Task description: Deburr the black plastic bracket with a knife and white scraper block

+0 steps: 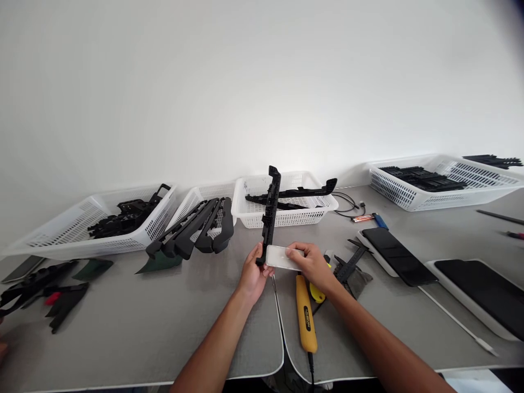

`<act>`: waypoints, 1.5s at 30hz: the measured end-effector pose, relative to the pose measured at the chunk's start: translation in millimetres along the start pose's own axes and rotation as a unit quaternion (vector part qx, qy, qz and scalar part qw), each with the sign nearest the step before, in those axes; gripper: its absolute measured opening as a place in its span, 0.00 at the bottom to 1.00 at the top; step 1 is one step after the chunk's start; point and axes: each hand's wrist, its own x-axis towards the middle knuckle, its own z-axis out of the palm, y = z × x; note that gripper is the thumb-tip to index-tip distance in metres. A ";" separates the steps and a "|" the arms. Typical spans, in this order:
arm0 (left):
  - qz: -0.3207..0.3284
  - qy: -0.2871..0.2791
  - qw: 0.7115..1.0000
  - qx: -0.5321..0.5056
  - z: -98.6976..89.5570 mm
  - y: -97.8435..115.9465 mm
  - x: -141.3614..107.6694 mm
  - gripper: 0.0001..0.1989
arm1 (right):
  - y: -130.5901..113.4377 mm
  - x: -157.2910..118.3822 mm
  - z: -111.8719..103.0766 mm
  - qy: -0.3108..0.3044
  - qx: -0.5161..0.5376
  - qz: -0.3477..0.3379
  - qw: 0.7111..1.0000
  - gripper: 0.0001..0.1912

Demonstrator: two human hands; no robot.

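Note:
My left hand (252, 273) is closed around the lower end of a long black plastic trim part (270, 210), which stands nearly upright. In my right hand (309, 262) is a flat white rectangular piece with rounded corners (280, 258), its left end against the base of the black part. What that piece is, I cannot make out. Below my right hand lies a yellow corded hand tool (305, 316), its upper tip partly hidden. Beside it are a yellow round-edged object (317, 293) and a dark caliper (350, 262), both partly covered by my right forearm.
White baskets with black parts stand along the wall: one at left (139, 240), one behind my hands (282, 219), one at right (413, 202). Several dark trim pieces (198, 226) lean out of another basket. Phones (399, 254) and a white cable (454, 319) lie at right.

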 end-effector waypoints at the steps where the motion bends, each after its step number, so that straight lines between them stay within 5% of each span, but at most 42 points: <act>1: -0.002 -0.019 1.000 0.005 1.2 0.5 -0.8 0.23 | 1.0 1.2 -2.4 0.016 -0.001 0.003 1.000 0.22; 14: 0.012 -0.088 0.995 0.048 4.1 1.7 -2.6 0.23 | 10.0 5.9 -4.6 0.089 0.038 0.030 0.995 0.29; 22: 0.005 -0.089 0.995 0.051 1.9 0.7 -3.9 0.21 | 7.8 6.2 -5.4 0.044 0.049 0.027 0.998 0.25; 29: -0.016 -0.103 0.986 0.128 3.6 3.3 -7.3 0.15 | 13.5 8.3 -9.2 0.098 0.067 0.041 0.992 0.29; 37: 0.021 -0.093 0.983 0.155 9.8 2.0 -10.6 0.17 | 13.1 6.3 -5.9 0.063 0.066 0.046 0.995 0.29; 45: -0.007 -0.106 0.987 0.118 5.6 -0.5 -7.1 0.14 | 9.2 5.6 -8.4 0.042 0.063 0.042 0.996 0.25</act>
